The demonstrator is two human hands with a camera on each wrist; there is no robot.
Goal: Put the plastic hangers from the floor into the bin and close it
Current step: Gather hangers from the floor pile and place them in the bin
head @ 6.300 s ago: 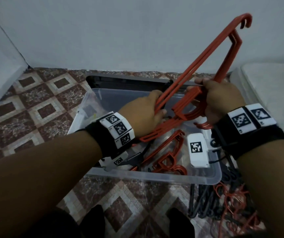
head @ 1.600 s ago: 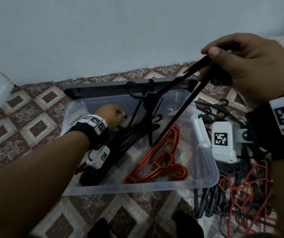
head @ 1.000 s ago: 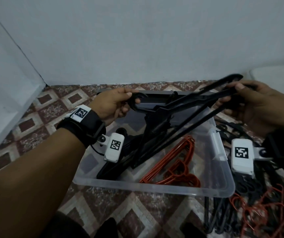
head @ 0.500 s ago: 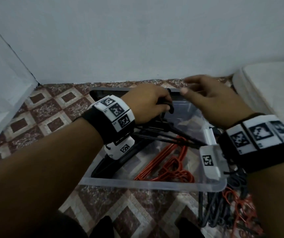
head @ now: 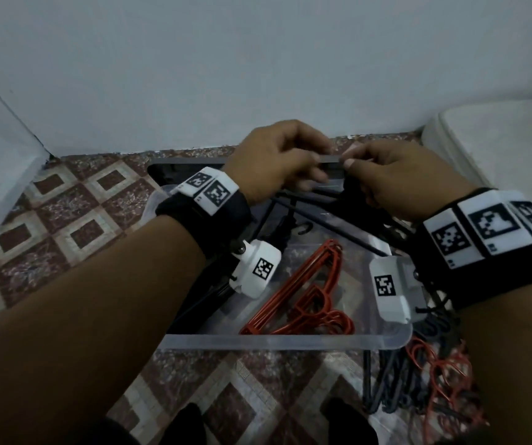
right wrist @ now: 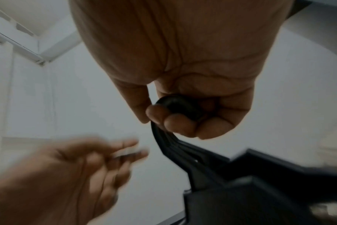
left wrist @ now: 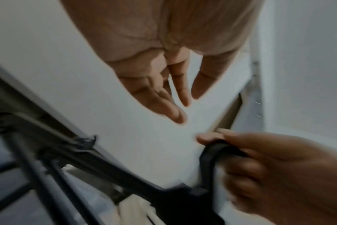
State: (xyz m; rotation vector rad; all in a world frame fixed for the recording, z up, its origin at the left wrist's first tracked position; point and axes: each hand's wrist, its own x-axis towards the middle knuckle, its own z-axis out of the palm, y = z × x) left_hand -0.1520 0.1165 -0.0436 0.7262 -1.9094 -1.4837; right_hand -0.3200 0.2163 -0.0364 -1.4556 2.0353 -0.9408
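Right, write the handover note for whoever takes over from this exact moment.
Right hand: grips the hooks of the black hangers over the bin.
Left hand: open, fingers loose, holding nothing.
Done: red hangers and some black ones are in the bin.
Left: lower the held bunch in, move the floor pile right of the bin, then fit the dark lid lying behind it.

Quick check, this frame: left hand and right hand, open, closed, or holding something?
Left hand: open, fingers loose and straight, holding nothing.
Right hand: closed, gripping the hook end of the black hangers.
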